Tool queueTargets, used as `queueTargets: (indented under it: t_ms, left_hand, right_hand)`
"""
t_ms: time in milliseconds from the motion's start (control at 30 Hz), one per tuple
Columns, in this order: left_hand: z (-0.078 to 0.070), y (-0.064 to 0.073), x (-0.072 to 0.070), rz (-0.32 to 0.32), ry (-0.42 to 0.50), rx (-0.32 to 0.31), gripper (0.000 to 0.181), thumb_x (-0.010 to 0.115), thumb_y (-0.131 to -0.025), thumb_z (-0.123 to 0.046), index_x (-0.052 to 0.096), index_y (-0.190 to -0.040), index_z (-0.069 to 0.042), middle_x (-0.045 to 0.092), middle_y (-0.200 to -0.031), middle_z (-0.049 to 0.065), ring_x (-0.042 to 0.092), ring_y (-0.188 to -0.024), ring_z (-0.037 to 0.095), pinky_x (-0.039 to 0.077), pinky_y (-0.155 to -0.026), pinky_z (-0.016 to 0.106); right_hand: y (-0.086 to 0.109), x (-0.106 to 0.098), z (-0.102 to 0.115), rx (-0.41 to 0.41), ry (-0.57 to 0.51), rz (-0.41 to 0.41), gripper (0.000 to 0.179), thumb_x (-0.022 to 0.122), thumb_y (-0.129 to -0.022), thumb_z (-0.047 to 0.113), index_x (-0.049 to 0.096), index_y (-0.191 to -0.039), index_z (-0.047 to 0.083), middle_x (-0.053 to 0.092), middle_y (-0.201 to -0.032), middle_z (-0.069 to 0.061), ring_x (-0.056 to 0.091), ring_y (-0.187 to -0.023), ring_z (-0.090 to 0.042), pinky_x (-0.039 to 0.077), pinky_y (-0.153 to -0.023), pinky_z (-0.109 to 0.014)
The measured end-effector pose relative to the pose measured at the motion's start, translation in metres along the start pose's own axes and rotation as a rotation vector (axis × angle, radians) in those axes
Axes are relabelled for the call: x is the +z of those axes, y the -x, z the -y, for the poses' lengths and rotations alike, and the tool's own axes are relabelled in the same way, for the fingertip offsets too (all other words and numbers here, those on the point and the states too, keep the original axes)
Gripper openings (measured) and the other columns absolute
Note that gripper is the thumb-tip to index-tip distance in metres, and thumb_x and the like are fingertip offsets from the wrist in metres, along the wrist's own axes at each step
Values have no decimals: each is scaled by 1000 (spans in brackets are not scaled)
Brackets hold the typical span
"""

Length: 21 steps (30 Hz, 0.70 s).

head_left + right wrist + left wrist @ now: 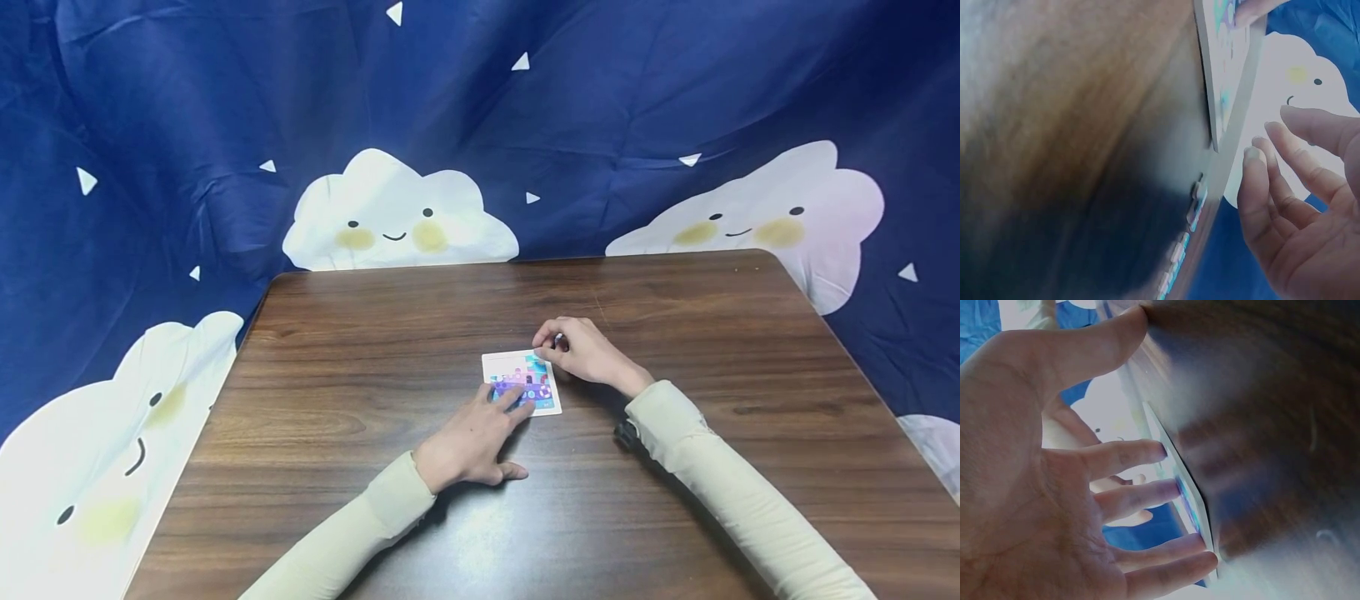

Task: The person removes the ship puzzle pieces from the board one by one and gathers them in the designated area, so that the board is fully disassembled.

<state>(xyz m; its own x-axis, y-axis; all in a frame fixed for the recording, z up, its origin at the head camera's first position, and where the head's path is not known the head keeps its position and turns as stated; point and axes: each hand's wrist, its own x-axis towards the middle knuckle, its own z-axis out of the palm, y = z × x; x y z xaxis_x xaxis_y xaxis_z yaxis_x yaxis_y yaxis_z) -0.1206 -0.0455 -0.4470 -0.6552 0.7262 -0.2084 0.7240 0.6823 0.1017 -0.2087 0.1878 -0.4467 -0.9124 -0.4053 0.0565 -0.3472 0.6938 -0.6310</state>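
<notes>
A small square jigsaw puzzle board (497, 362) with a white border and a purple, pink and blue picture lies flat on the table. My left hand (468, 437) rests on its near part with fingers spread, thumb apart on the tabletop side. In the left wrist view, those fingertips touch the board (1175, 459). Over the board's far right corner hovers my right hand (583, 348), fingers loosely bent. The right wrist view shows nothing between its thumb and fingers. Loose jigsaw pieces (1196, 207) lie on the table beside the board there; the head view hides them behind the right hand.
The brown wood-grain table (360, 333) extends around the board on all sides. Behind it and at its left and right hangs a dark blue curtain (570, 108) printed with smiling white clouds (397, 196) and triangles. A small dark object (625, 435) shows under the right cuff.
</notes>
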Motion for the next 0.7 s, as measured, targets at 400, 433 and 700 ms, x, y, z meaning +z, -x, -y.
queueTargets:
  t_ms: [400,433,700]
  left_hand:
    - [0,2,2,-10,5,1,98,76,-84,-65,41,-161,-15,37,-169,13,42,-149,46,40,-124,52]
    - [0,2,2,-11,7,3,98,76,-84,-65,42,-161,-14,37,-169,13,42,-149,46,39,-124,52]
    - [0,1,0,-8,19,0,97,77,-85,-64,42,-161,-14,36,-169,14,41,-151,46,37,-125,54]
  right_hand:
    - [3,15,0,2,-38,47,10,73,-96,10,75,-105,7,69,-92,-3,60,-80,-14,49,-73,-25]
    - [3,15,0,-2,-36,45,11,74,-95,10,76,-105,7,69,-91,-3,60,-80,-14,49,-73,-24]
    - [2,17,-1,-23,-23,38,14,80,-90,10,76,-103,5,70,-89,-4,62,-79,-13,49,-72,-24]
